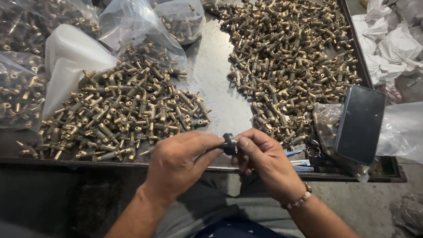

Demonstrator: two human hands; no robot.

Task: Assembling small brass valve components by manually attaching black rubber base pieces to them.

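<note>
Spread across a dark metal tray (pixel 220 88), two heaps of small brass T-shaped fittings are seen: one heap (pixel 128 114) at the left, spilling from an opened clear plastic bag (pixel 75 57), and a larger heap (pixel 291 57) at the upper right. More clear bags filled with brass parts (pixel 20 88) are stacked along the left edge. A black smartphone (pixel 360 124) is propped at the right end of the tray, with crumpled white plastic bags (pixel 387 39) lying beyond it.

At the near edge of the tray, a small black round ring-shaped part (pixel 229 144) is held between both hands. It is pinched by the thumb and curled fingers of the left hand (pixel 180 165), which are closed tightly about it. The right hand (pixel 264 161) is closed on the same part from the other side, thumb pressed against it; a beaded bracelet (pixel 297 200) is worn on that wrist. Whether a brass fitting is hidden inside the left grip cannot be told.
</note>
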